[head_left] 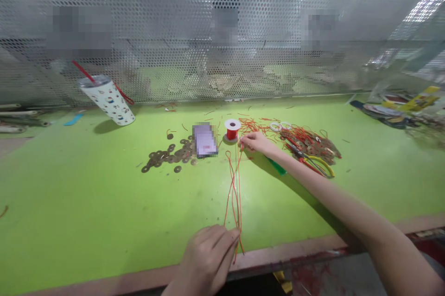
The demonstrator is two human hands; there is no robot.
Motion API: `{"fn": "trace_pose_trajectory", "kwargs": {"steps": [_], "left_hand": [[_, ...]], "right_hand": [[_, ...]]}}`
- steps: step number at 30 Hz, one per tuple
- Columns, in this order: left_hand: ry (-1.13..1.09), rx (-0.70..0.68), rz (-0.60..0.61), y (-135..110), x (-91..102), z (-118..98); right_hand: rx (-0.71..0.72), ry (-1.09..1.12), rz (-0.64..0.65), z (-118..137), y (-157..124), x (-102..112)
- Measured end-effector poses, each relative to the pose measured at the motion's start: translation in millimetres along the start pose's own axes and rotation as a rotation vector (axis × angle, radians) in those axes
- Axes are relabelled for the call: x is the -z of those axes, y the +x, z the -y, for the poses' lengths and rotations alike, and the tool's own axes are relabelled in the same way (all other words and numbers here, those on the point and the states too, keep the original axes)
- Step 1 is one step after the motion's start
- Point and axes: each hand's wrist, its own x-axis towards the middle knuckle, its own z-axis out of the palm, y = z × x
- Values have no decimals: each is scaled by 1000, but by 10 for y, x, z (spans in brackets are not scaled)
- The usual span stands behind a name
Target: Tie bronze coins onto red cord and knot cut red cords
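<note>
Red cord [233, 189] stretched in several strands across the green table [86, 203], running from the near edge up toward the red spool [232, 130]. Left hand [208, 259] at the near end of the cord, fingers curled together and pinching the strands at the table's front edge, with short loose ends hanging just below the grip. Right hand [255, 142] reaching far out, just right of the spool, fingertips closed on the far end of the cord.

Spool standing upright, with a white top flange and red thread wound on it. Just left of the spool, a small blurred rectangular object [205, 140] lying flat. Farther left of the spool, a scatter of dark round coins [167, 154] with holes in the middle. Right of the spool, 2 white rings [280, 126], then a heap of coins tangled with red cord pieces [309, 140]. Yellow-handled pliers [318, 164] at the near side of that heap. A green item [277, 166] partly hidden under the right forearm. Well left of the spool, a patterned white cup [109, 99] with a lid and red straw, tilted. Behind the spool, a perforated metal screen [222, 22] along the table's back.
</note>
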Motion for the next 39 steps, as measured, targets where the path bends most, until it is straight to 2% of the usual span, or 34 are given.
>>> {"fn": "trace_pose_trajectory", "kwargs": {"steps": [5,14,22,28,35,39], "left_hand": [[-16,41,88,-6,35,-16],[-22,12,89,29,52,-41],[-50,-3,147,18,68,-65],[-42,-19,191,13,71,-69],[-33,-65,154,33,98,-95],[-12,-22,151,11,101,-84]], "right_hand": [[-22,58,31,13,-10,0],[-75,299,21,117,-39,-20],[-95,100,-56,241,36,-176],[-89,46,-138,259,110,-162],[-40,-80,-201,311,127,-160],[-33,-133,-244,297,184,-145]]}}
